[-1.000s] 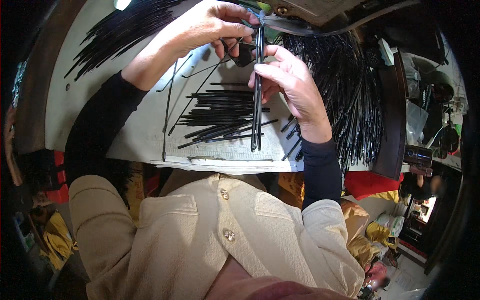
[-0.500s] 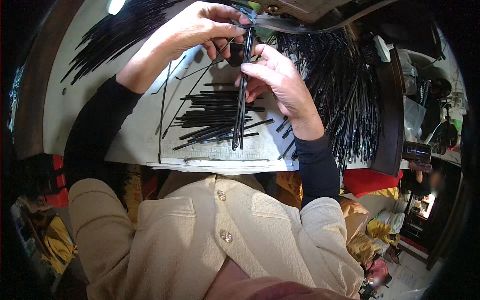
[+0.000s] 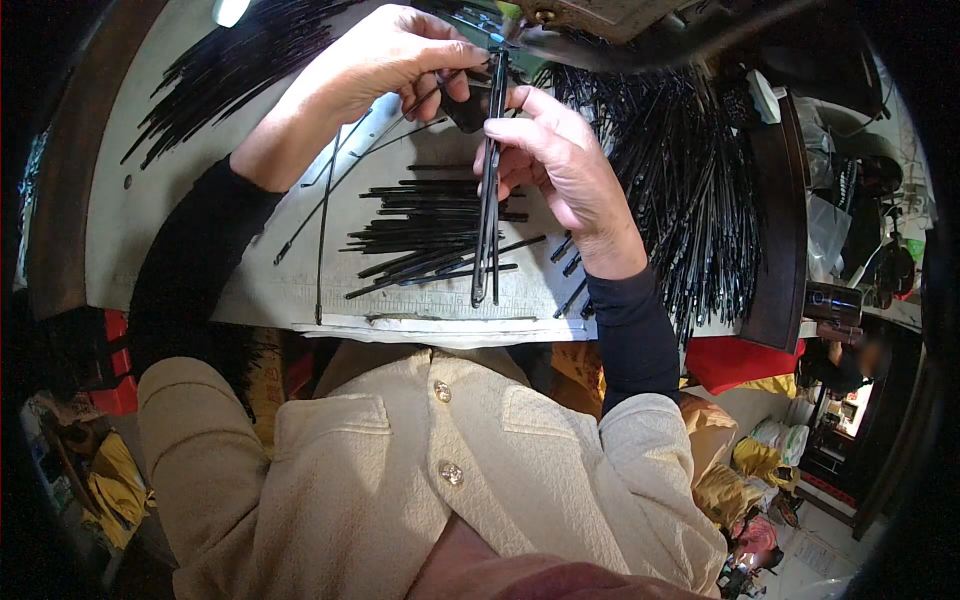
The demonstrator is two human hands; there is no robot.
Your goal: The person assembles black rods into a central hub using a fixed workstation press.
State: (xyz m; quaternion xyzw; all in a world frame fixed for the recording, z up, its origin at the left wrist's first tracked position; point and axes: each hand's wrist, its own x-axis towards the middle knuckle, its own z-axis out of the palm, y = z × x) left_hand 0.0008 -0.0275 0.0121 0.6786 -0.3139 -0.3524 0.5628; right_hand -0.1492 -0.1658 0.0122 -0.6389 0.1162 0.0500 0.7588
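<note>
My right hand [image 3: 550, 150] is closed around long narrow black strips [image 3: 487, 225], which hang upright, their lower ends over the table. At their upper end, beside the machine, are the closed thumb and fingers of my left hand [image 3: 415, 65]. From under the left hand a thin black rod [image 3: 310, 222] slants down to the left, apparently held in its fingers; the grip itself is hidden. Below the hands lies a loose stack of short black strips [image 3: 420, 225], mostly crosswise. Another thin rod [image 3: 321, 255] rests on the table at the left.
Ahead of my hands stands a metal machine part [image 3: 600, 15]. A large heap of black rods [image 3: 680, 200] covers the table's right side; another bundle [image 3: 220, 75] lies far left. A dark wooden board [image 3: 778, 220] borders the right. Another person [image 3: 850, 365] is in the background.
The slanting thin rod has swung to the left with my left hand. The upright strips have shifted slightly right and spread a little at the bottom. My right hand keeps its grip.
</note>
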